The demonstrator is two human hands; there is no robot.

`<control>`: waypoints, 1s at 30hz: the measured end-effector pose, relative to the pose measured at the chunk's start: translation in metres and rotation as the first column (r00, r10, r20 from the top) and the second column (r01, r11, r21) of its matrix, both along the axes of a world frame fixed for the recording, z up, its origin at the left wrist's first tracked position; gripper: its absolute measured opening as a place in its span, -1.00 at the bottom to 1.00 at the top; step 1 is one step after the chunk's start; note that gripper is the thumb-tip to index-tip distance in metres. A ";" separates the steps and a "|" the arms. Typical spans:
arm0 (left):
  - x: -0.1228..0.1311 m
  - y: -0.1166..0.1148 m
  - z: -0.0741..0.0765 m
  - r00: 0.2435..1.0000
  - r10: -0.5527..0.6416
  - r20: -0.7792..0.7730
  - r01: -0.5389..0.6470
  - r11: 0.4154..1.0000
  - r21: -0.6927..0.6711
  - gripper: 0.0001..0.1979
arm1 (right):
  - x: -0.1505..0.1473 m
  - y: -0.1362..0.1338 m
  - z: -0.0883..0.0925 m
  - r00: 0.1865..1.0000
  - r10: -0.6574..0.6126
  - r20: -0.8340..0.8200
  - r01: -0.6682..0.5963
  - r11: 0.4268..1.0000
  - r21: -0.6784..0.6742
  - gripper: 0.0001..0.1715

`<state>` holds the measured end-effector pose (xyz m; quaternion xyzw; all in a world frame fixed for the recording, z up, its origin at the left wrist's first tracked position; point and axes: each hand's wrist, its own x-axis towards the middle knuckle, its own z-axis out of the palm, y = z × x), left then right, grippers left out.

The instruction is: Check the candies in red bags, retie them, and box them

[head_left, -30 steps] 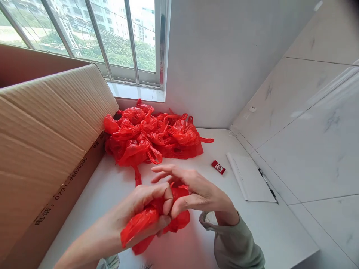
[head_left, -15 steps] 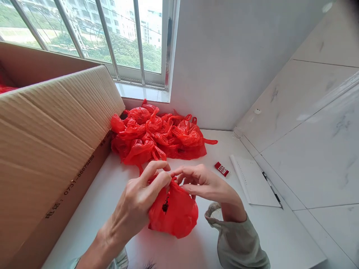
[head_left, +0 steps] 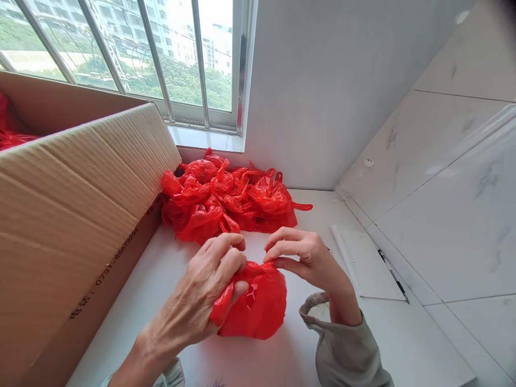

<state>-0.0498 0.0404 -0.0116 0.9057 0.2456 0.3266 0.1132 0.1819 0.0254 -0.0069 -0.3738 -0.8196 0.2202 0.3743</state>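
Note:
A red plastic bag [head_left: 262,306] sits on the white table in front of me, its lower part rounded out. My left hand [head_left: 217,279] is closed on the gathered top at the left, and a loop of red plastic comes out below its fingers. At the upper right of the bag, my right hand [head_left: 302,255] pinches a twisted end of the plastic between thumb and fingers. The neck between both hands is bunched and pulled taut sideways. What the bag contains is hidden.
A pile of red plastic bags [head_left: 226,199] lies against the wall below the barred window. On the left stands a large cardboard box [head_left: 80,215] with red plastic inside. A notebook [head_left: 371,263] and a pen [head_left: 393,275] lie to the right.
My hands have moved apart, stretching the bag's neck sideways. The dark gap in the bag's front no longer shows. My right hand now covers most of the small red packet.

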 end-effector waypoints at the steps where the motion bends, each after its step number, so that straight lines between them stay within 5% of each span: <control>1: -0.002 0.003 -0.001 1.000 0.030 0.001 -0.030 0.999 0.045 -0.88 | 0.007 0.004 -0.002 1.000 -0.007 -0.010 0.006 1.000 -0.007 -0.86; 4: -0.010 0.017 -0.004 0.992 0.104 -0.066 -0.101 0.993 0.055 -0.83 | 0.032 0.022 -0.017 0.993 -0.113 -0.024 0.112 0.993 -0.038 -0.84; 8: -0.023 0.039 -0.012 0.969 0.124 -0.213 -0.153 0.980 -0.128 -0.70 | 0.069 0.050 -0.052 0.936 -0.350 0.033 0.352 0.931 -0.100 -0.79; 12: -0.028 0.052 -0.024 0.951 0.098 -0.293 -0.162 0.966 -0.204 -0.69 | 0.086 0.062 -0.076 0.908 -0.414 0.065 0.419 0.900 -0.122 -0.74; 20: -0.035 0.056 -0.035 0.914 0.095 -0.395 -0.213 0.940 -0.267 -0.68 | 0.088 0.063 -0.079 0.894 -0.446 0.048 0.448 0.884 -0.136 -0.74; 30: -0.035 0.056 -0.035 0.945 0.084 -0.315 -0.207 0.902 -0.380 -0.68 | 0.087 0.062 -0.081 0.887 -0.457 0.058 0.460 0.871 -0.173 -0.72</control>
